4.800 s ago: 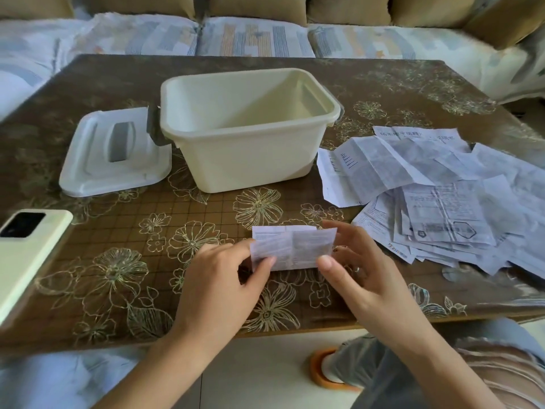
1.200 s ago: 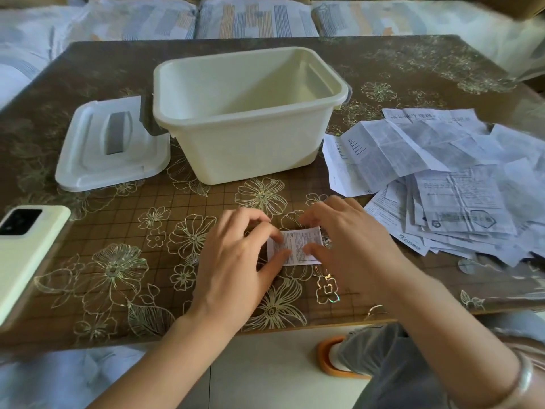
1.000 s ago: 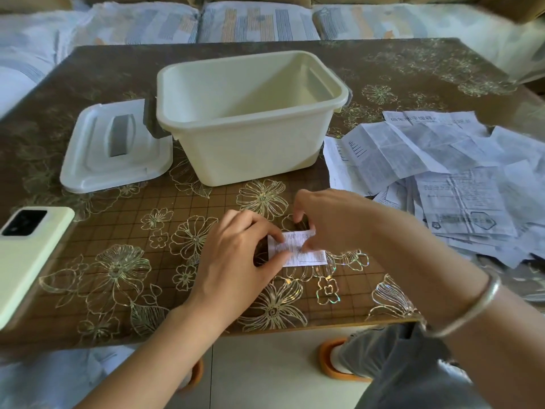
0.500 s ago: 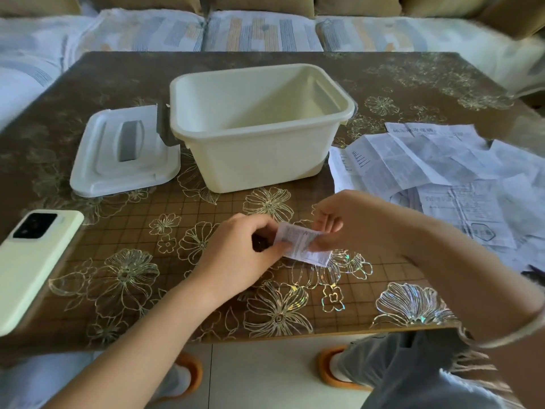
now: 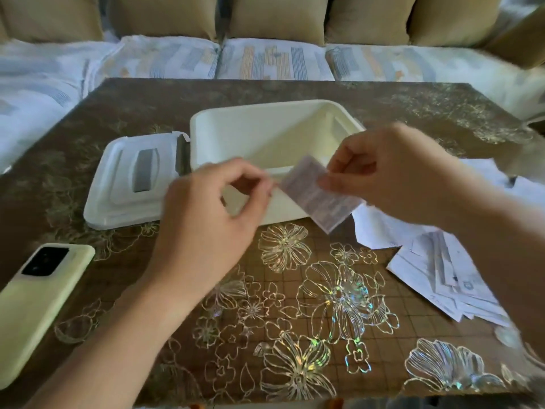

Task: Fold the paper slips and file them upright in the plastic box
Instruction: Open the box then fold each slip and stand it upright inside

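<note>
Folded slip (image 5: 320, 193), now lifted off the table (image 5: 295, 296), pinched by right hand (image 5: 395, 172) before the box (image 5: 265, 125) (empty); left hand (image 5: 206, 225) curled alongside, grip unclear.

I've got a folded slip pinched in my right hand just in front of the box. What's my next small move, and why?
Probably carry the folded slip over the near rim of the plastic box and lower it in on edge. Your right hand pinches it in the air, the box stands open with its lid beside it, and no slips show inside.
</note>
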The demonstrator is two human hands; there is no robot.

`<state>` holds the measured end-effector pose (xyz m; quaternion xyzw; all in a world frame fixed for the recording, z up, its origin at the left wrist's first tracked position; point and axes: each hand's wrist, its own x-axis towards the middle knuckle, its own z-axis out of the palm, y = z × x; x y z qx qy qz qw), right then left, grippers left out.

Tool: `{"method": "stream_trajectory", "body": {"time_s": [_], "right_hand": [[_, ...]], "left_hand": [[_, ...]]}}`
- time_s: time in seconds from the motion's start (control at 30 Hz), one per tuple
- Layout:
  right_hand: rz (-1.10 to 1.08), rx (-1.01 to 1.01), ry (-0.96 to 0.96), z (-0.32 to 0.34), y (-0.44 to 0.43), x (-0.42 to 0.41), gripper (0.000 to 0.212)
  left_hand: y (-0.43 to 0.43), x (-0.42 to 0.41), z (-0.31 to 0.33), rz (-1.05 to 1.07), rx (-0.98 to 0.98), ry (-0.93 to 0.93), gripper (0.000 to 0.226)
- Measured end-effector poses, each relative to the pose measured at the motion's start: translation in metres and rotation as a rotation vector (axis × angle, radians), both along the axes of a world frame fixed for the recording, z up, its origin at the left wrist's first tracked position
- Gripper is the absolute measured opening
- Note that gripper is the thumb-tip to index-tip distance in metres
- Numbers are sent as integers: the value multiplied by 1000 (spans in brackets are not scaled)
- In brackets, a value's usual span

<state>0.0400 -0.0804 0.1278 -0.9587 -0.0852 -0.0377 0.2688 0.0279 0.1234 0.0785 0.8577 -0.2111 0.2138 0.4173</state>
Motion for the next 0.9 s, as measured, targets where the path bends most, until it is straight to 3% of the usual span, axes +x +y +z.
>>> {"method": "stream_trajectory", "body": {"time_s": [0.07, 0.17, 0.23, 0.33, 0.5, 0.6, 0.7, 0.9], "right_hand": [[-47, 198, 62, 8, 2, 17, 15], [-112, 529, 338, 10, 13, 50, 16], [-155, 604, 455, 6, 26, 78, 15], [-192, 507, 509, -4, 47, 109, 14], [-71, 278, 705, -25, 88, 143, 14], [-7, 120, 845, -41, 103, 157, 26], [-19, 84, 959, -57, 111, 167, 20], [27, -166, 887, -72, 114, 171, 19]], "left_hand": [[14, 15, 9, 90, -31, -44, 10], [35, 45, 14, 252, -84, -65, 10], [45, 70, 12, 327, -114, -40, 12], [48, 95, -2, 360, -96, 26, 15], [43, 112, -23, 338, -138, 202, 20], [45, 115, -25, 314, -139, 209, 20], [47, 114, -25, 290, -142, 217, 19], [47, 113, -25, 275, -161, 216, 19]]}}
